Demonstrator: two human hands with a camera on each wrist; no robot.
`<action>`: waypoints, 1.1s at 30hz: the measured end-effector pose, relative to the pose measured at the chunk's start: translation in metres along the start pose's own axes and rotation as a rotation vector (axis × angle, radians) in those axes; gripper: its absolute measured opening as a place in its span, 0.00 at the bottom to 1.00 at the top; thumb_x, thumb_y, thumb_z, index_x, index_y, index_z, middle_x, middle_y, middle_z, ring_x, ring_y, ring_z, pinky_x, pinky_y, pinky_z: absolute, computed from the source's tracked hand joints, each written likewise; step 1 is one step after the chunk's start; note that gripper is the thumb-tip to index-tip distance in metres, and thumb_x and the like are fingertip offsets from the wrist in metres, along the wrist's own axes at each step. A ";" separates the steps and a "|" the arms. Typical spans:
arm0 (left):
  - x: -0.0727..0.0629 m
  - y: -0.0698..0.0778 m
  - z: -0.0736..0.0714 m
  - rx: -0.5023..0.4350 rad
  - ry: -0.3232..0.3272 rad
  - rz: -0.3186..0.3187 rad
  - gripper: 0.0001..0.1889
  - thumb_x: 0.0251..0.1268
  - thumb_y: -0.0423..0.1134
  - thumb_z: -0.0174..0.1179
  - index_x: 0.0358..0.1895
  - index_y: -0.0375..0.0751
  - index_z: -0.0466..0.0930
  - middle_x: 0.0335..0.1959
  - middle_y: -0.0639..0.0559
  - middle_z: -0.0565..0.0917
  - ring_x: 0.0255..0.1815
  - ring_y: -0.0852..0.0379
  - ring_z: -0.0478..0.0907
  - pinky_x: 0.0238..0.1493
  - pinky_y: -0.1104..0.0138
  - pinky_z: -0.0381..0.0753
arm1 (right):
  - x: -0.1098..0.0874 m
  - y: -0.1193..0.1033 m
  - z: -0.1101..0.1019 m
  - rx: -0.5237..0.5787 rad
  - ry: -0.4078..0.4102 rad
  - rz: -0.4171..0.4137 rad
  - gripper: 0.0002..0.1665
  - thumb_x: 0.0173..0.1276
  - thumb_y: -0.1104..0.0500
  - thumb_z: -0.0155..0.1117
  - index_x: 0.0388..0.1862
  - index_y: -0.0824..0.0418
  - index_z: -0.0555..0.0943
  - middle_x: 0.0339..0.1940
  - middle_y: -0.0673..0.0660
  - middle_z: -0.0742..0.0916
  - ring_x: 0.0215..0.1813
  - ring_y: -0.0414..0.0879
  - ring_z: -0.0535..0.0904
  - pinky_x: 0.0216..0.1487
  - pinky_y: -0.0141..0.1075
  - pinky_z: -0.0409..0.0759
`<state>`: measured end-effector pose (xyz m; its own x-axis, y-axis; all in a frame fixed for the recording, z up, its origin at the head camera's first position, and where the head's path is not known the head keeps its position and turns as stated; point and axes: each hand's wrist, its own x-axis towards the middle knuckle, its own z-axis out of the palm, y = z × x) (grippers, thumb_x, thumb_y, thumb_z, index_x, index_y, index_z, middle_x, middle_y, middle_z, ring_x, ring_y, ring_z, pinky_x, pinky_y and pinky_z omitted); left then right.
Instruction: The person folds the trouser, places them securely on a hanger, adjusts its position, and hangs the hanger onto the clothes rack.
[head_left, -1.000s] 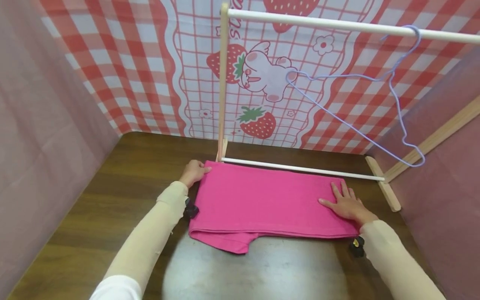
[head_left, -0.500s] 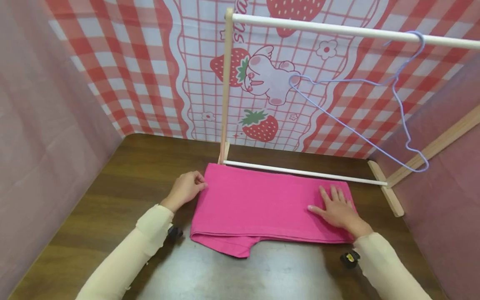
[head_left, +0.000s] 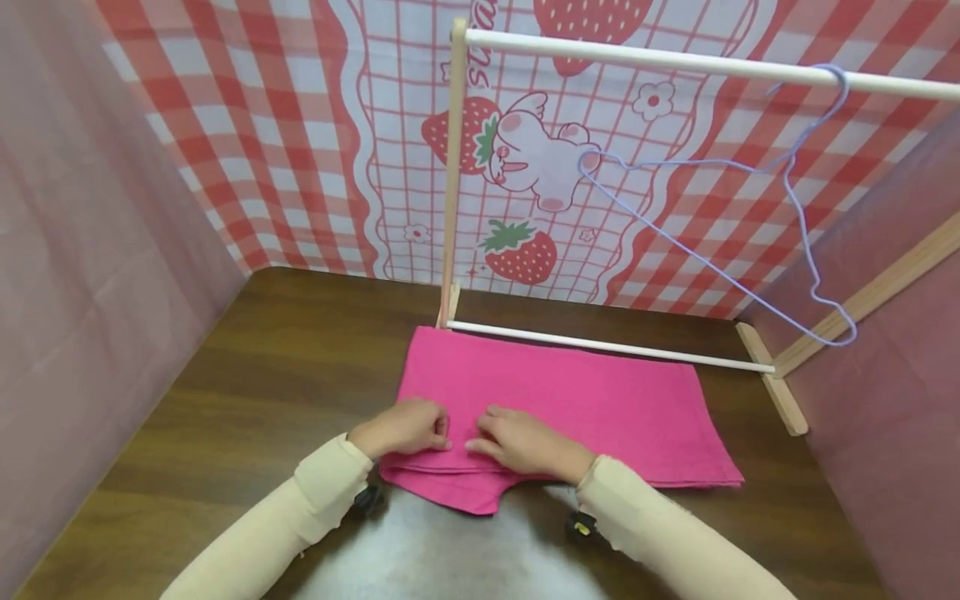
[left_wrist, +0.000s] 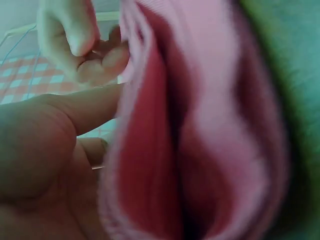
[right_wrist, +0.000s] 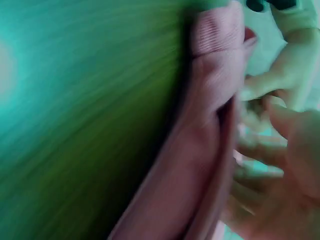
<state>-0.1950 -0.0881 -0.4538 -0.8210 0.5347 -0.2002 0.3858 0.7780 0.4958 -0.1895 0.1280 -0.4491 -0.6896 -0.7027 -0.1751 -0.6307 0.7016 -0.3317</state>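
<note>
A folded pink garment [head_left: 585,400] lies on the table, its layered flap [head_left: 457,492] jutting out at the near left. Over its left part my left hand [head_left: 408,427] bends its fingers loosely, close above the cloth. My right hand [head_left: 525,442] is just to the right, fingers relaxed and angled toward the left hand. In the left wrist view the garment's folded layers [left_wrist: 150,150] stand in front of the left hand [left_wrist: 55,145], covering some fingertips. The right wrist view shows the cloth edge [right_wrist: 195,140] beside the right hand [right_wrist: 280,175], whose fingers point behind it.
Behind the garment stands a wooden rack with a white top bar [head_left: 645,57] and a white lower bar [head_left: 607,342]. A lilac wire hanger [head_left: 697,258] hangs from the top bar. Checked strawberry cloth [head_left: 300,142] covers the back; the brown table [head_left: 247,400] extends to the left.
My left hand has left the garment's far left corner and come nearer and rightward. My right hand has slid left from the right end to beside it. The garment stays in place.
</note>
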 end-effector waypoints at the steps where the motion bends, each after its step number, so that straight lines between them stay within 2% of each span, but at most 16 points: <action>1: -0.001 0.000 0.002 0.009 -0.012 0.001 0.12 0.59 0.43 0.68 0.22 0.46 0.77 0.19 0.58 0.74 0.24 0.61 0.69 0.30 0.68 0.70 | 0.005 -0.002 0.002 0.026 -0.009 -0.009 0.18 0.71 0.45 0.59 0.27 0.56 0.75 0.24 0.49 0.75 0.27 0.40 0.69 0.32 0.32 0.72; 4: -0.004 -0.001 0.007 0.031 -0.012 0.012 0.13 0.59 0.43 0.68 0.22 0.47 0.75 0.19 0.58 0.74 0.24 0.61 0.69 0.31 0.68 0.71 | 0.014 -0.002 0.005 0.091 -0.094 0.002 0.20 0.69 0.50 0.63 0.18 0.53 0.69 0.15 0.44 0.69 0.21 0.36 0.64 0.27 0.29 0.65; 8: -0.007 -0.003 0.008 0.059 0.004 0.024 0.14 0.58 0.44 0.68 0.22 0.47 0.74 0.19 0.58 0.74 0.26 0.60 0.70 0.33 0.66 0.71 | 0.008 0.008 0.003 0.180 -0.177 0.067 0.24 0.67 0.52 0.65 0.15 0.52 0.65 0.13 0.44 0.66 0.20 0.37 0.62 0.25 0.28 0.62; 14: -0.015 -0.008 0.002 0.081 -0.013 0.022 0.14 0.54 0.45 0.72 0.27 0.47 0.73 0.24 0.56 0.75 0.32 0.58 0.68 0.40 0.63 0.69 | -0.027 0.042 -0.004 0.471 -0.238 0.252 0.24 0.69 0.52 0.63 0.14 0.54 0.69 0.08 0.46 0.71 0.11 0.35 0.65 0.15 0.25 0.63; 17: -0.019 -0.010 0.003 0.080 -0.024 0.023 0.16 0.51 0.46 0.73 0.29 0.46 0.73 0.27 0.55 0.73 0.34 0.57 0.65 0.41 0.63 0.67 | -0.049 0.062 -0.005 0.550 -0.236 0.319 0.24 0.69 0.50 0.63 0.14 0.55 0.70 0.06 0.46 0.72 0.08 0.34 0.65 0.11 0.24 0.63; 21: -0.024 -0.011 0.006 0.095 0.009 0.020 0.17 0.50 0.46 0.73 0.29 0.46 0.72 0.28 0.56 0.73 0.35 0.56 0.65 0.42 0.62 0.67 | -0.078 0.090 -0.009 0.561 -0.200 0.375 0.27 0.67 0.46 0.64 0.13 0.54 0.67 0.05 0.45 0.71 0.07 0.34 0.64 0.11 0.24 0.62; 25: -0.030 -0.011 0.009 0.114 0.050 -0.036 0.18 0.50 0.47 0.73 0.26 0.46 0.70 0.25 0.56 0.71 0.34 0.56 0.66 0.41 0.61 0.67 | -0.105 0.116 -0.016 0.544 -0.167 0.485 0.29 0.66 0.41 0.64 0.13 0.54 0.67 0.06 0.45 0.70 0.08 0.34 0.64 0.11 0.25 0.62; 29: -0.033 -0.011 0.012 0.118 0.083 -0.075 0.20 0.51 0.50 0.72 0.23 0.45 0.69 0.20 0.56 0.69 0.27 0.58 0.66 0.32 0.64 0.68 | -0.132 0.138 -0.020 0.530 -0.137 0.564 0.29 0.66 0.40 0.64 0.12 0.55 0.69 0.06 0.45 0.72 0.09 0.34 0.65 0.11 0.26 0.64; 33: -0.034 -0.013 0.014 0.080 0.084 -0.081 0.21 0.53 0.50 0.72 0.21 0.46 0.68 0.17 0.57 0.67 0.22 0.59 0.64 0.26 0.67 0.65 | -0.151 0.150 -0.025 0.555 -0.116 0.611 0.28 0.65 0.41 0.64 0.15 0.56 0.72 0.07 0.46 0.75 0.10 0.35 0.68 0.12 0.26 0.66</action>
<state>-0.1666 -0.1118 -0.4650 -0.8819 0.4421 -0.1635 0.3464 0.8431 0.4114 -0.1885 0.3425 -0.4495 -0.7934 -0.2465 -0.5566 0.1304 0.8242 -0.5510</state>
